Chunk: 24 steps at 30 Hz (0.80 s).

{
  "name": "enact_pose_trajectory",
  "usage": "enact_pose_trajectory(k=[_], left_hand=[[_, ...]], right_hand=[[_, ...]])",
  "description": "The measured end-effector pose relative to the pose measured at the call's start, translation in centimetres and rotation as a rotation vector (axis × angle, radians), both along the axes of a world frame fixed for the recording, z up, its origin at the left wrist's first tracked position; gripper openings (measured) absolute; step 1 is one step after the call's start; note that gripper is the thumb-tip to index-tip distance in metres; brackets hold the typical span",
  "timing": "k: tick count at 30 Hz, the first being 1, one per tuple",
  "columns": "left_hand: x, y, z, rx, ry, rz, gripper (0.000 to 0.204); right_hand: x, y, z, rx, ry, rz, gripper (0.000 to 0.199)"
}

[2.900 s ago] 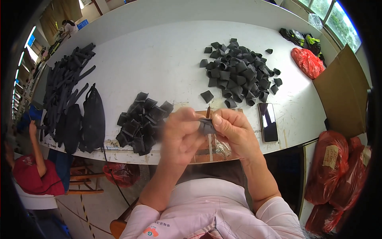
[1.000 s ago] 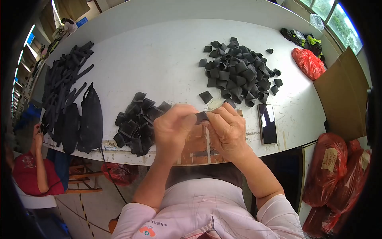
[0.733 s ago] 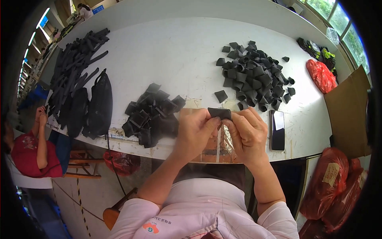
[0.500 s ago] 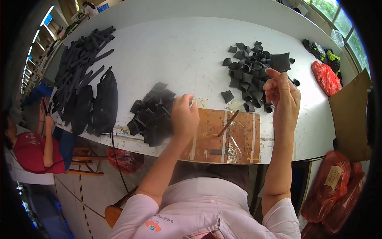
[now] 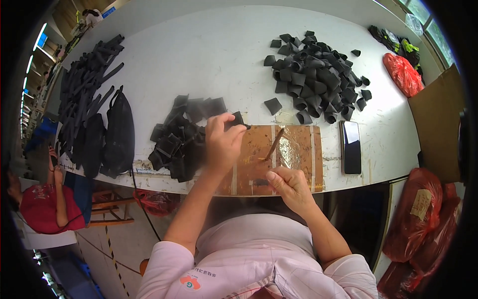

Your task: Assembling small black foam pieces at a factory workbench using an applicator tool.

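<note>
Between thumb and forefinger, my left hand [image 5: 222, 142] pinches a small black fabric piece [image 5: 238, 119] above the brown board's far left corner. A heap of flat black pieces [image 5: 174, 144] lies beside that hand, partly behind it. My right hand [image 5: 293, 188] is closed over the near right part of the brown board [image 5: 244, 174], thumb against curled fingers, with nothing showing in it. On the board a thin brown stick [image 5: 275, 143] stands at a tilt. Beyond it lies a pile of short, opened black tube pieces [image 5: 313, 74].
A phone [image 5: 352, 148] lies right of the board. Long black strips [image 5: 89, 74] and dark bags [image 5: 119, 132] cover the table's left side. Red plastic bags [image 5: 402, 74] sit at the right, on and below the table. A co-worker in red [image 5: 45, 204] is at the left.
My right hand has come down from the tube pile to the board, and its fingers have closed. My left hand now shows a black piece in its pinch. The phone has come into sight.
</note>
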<state>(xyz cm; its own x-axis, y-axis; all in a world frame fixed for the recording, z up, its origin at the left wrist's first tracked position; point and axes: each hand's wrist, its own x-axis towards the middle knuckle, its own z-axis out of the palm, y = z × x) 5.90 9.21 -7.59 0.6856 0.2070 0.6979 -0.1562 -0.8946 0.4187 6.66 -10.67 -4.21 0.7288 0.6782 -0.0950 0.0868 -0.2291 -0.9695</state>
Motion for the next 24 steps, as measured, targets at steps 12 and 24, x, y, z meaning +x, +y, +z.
enact_pose_trajectory(k=[12,24], left_hand=[[-7.2,-4.1,-0.9,-0.054,-0.041,-0.147,0.031],[-5.7,-1.0,-1.5,-0.789,0.333,0.076,0.014]], right_hand=[[-0.9,4.3,-3.3,0.341,0.543,-0.236,0.021],[-1.8,5.2,-3.6,0.139,-0.405,-0.321,0.005]])
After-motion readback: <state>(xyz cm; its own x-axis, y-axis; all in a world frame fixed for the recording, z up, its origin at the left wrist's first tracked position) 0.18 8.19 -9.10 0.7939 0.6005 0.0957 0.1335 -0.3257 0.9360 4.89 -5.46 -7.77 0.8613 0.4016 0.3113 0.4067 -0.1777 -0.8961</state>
